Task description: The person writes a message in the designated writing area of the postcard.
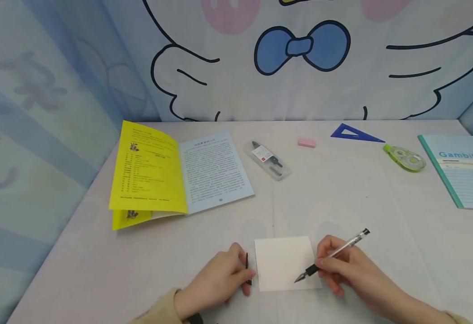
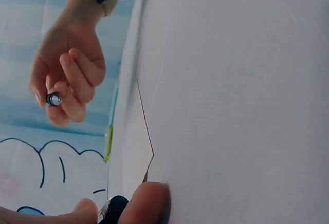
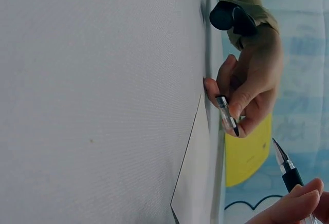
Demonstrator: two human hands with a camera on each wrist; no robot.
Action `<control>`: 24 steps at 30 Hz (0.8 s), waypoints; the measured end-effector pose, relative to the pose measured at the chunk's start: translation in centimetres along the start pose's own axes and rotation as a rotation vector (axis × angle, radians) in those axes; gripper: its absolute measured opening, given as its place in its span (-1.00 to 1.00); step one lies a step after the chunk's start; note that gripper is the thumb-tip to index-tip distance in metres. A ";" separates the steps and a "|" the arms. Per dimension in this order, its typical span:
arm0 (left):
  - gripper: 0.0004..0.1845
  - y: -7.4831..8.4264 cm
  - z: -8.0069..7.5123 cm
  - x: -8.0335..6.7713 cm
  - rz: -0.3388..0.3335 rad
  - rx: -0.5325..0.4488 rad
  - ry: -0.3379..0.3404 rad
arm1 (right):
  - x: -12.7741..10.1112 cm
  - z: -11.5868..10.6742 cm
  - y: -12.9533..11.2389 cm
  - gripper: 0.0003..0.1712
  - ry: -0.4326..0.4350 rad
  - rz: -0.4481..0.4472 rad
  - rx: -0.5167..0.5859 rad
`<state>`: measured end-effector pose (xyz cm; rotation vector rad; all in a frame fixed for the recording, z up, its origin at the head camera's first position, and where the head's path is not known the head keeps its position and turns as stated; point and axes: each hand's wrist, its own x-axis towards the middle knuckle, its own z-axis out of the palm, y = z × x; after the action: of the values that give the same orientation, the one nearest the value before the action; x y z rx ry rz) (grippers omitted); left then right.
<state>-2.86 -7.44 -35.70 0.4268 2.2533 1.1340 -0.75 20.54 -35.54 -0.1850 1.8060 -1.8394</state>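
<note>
A black gel pen (image 1: 357, 238) with a clear barrel leans in my right hand (image 1: 351, 265), held between thumb and fingers near its black grip. Its metal tip points down-left over a blank white sheet of paper (image 1: 278, 258). In the right wrist view the tip of the pen (image 3: 291, 176) stands well above the paper (image 3: 191, 178). To the left of the sheet, my left hand (image 1: 219, 276) pinches the pen cap (image 3: 227, 115), clear with a black end and clip. Its fingertips are close to the sheet's left edge.
An open booklet (image 1: 216, 180) with a yellow cover lies back left. Beyond the sheet are a clear plastic case (image 1: 282, 172) holding a dark pen-like tool, a pink eraser (image 1: 307, 142), a blue set square (image 1: 367, 137), a green correction tape (image 1: 408, 159) and a Gambit notebook (image 1: 469, 180).
</note>
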 end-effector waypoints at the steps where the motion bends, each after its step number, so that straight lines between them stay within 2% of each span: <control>1: -0.79 -0.2 -0.1 0.1 -0.012 -0.006 0.010 | 0.0 -0.1 0.0 -0.94 0.001 0.000 0.002; 4: -0.79 -0.5 -0.6 0.2 -0.038 -0.022 0.034 | 0.0 -0.2 0.0 -0.95 0.017 0.022 0.007; 8: -0.79 -0.8 -1.2 0.2 -0.043 0.016 0.080 | 0.0 -0.4 -0.1 -0.96 0.048 0.052 0.011; 19: -0.75 -1.3 -2.0 0.4 -0.115 0.207 0.201 | -0.1 -0.9 -0.2 -0.93 0.062 0.071 0.028; 24: -0.73 -1.3 -2.0 0.3 -0.110 0.283 0.244 | 0.0 -0.9 -0.2 -0.93 0.064 0.079 0.032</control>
<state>-4.33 -9.31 -35.95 0.2816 2.6300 0.8520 -1.23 21.34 -35.38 -0.0424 1.7998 -1.8366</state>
